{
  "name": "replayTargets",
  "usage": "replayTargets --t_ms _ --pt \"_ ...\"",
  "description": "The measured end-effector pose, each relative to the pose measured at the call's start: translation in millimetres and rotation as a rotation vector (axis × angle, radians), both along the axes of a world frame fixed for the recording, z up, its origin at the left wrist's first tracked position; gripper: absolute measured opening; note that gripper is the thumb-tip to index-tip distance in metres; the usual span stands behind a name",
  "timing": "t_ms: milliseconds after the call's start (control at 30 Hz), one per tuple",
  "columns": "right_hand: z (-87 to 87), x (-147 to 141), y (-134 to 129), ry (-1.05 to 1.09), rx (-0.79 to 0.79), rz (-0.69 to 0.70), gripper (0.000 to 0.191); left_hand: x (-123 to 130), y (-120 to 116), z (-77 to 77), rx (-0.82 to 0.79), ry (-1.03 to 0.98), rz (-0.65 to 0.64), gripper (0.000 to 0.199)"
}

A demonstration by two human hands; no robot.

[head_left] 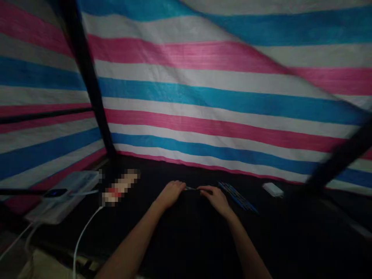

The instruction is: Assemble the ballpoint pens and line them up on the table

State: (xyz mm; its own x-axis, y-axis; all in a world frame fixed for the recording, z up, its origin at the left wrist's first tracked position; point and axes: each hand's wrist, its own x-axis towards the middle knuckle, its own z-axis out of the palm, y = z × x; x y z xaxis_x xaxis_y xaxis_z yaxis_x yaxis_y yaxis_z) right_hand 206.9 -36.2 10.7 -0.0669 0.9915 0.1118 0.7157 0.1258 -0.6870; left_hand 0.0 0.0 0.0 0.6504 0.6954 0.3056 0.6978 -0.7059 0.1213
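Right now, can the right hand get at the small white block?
Probably yes: the right hand is near the small white block, and only flat blue strips sit between them, though it would first leave the small dark item at its fingertips.

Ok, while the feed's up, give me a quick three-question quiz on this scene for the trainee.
1. Which is nearer the blue sticks, the left hand or the right hand?
2. True or false: the white block lies to the left of the blue sticks.
3. Besides white, which two colours stripe the tarp?

Key:
1. The right hand.
2. False: it lies to their right.
3. Pink and blue.
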Motion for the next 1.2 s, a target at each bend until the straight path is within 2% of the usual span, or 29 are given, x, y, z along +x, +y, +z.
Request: replayTargets --t_ms 200,500,733,967,1067,1200 --pt "-6.6 9 6 0.034 0.008 0.000 0.028 -2 1 1.8 0.010 -0.029 -0.003 0.017" --pt "-0.5 0 0 -0.026 0.050 0.070 0.025 2 -2 0.5 -0.002 0.016 -0.059 0.017" --pt "2.8 10 2 -0.076 0.044 -0.023 0.026 -1 0 4.0 0.008 -0.045 -0.017 0.016" --pt "-2.7 -4 -1 -0.084 0.045 0.091 0.024 5 -4 2.8 0.003 0.041 -0.082 0.015" --pt "-8.7 -13 0 -0.007 0.076 0.154 0.026 5 -4 1.0 0.000 0.054 -0.103 0.014" --pt "-13.7 -17 3 0.168 0.157 0.147 0.044 3 -3 1.7 0.015 0.024 -0.064 0.013"
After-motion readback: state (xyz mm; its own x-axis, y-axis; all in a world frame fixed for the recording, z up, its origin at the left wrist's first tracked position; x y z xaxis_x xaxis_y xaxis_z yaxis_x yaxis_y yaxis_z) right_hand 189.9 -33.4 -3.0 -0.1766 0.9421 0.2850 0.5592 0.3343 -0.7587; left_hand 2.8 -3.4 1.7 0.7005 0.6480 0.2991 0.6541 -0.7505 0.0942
